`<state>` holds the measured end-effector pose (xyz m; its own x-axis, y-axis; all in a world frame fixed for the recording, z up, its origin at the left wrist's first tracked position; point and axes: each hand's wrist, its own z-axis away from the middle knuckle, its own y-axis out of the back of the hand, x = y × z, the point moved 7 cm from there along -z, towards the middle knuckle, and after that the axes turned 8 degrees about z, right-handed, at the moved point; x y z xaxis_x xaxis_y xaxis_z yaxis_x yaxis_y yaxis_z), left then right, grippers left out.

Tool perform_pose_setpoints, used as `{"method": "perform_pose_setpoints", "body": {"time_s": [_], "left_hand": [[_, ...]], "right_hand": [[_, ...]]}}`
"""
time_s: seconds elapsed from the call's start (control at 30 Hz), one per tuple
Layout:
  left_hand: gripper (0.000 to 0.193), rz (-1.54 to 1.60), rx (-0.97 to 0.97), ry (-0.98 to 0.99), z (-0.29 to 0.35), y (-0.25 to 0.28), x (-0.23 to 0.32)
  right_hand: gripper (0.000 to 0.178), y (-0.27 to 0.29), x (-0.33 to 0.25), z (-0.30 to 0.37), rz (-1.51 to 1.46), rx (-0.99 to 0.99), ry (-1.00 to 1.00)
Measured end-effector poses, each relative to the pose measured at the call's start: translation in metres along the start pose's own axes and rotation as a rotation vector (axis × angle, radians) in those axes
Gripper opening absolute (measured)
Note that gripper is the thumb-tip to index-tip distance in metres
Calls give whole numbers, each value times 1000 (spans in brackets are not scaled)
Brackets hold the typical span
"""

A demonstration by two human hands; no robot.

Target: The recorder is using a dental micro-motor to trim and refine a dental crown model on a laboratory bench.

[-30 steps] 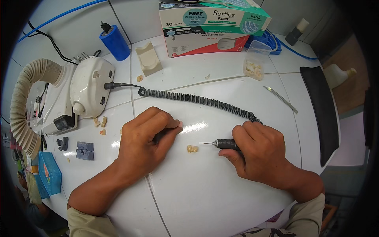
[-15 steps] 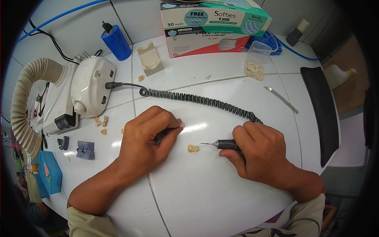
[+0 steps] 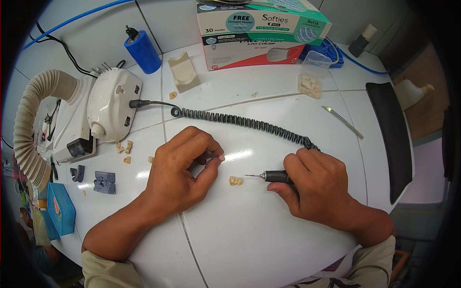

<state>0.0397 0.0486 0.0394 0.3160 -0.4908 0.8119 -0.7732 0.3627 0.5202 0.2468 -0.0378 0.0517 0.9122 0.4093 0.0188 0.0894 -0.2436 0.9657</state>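
My right hand (image 3: 317,185) is wrapped round a black rotary handpiece (image 3: 277,176) with a thin metal bur pointing left. Just beyond the bur's tip, a small yellowish piece of dental teeth (image 3: 236,180) lies on the white tiled table (image 3: 249,225). To the left of that piece, my left hand (image 3: 185,165) rests with thumb and index fingertip brought together. Something pale pink shows at those fingertips, and I cannot make out whether it is a nail or a held bit. A coiled black cord (image 3: 240,121) links the handpiece to a white machine (image 3: 111,105).
Left are a ribbed hose (image 3: 26,125), grey dental models (image 3: 104,182), loose tooth pieces (image 3: 127,160) and a blue basket (image 3: 62,209). Mask boxes (image 3: 254,53), a blue cylinder (image 3: 143,53) and a cream block (image 3: 183,72) stand behind. Right lie a small clear box (image 3: 309,86) and a scalpel (image 3: 342,121).
My left hand's fingers have arched a little, widening the gap behind the touching fingertips. My right hand and the handpiece look unmoved.
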Motion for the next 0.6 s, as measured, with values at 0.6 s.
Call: {"method": "perform_pose_setpoints", "body": {"time_s": [0.6], "left_hand": [[18, 1, 12, 41, -2, 4, 2]], "right_hand": [[48, -1, 1, 1, 16, -10, 1]]}}
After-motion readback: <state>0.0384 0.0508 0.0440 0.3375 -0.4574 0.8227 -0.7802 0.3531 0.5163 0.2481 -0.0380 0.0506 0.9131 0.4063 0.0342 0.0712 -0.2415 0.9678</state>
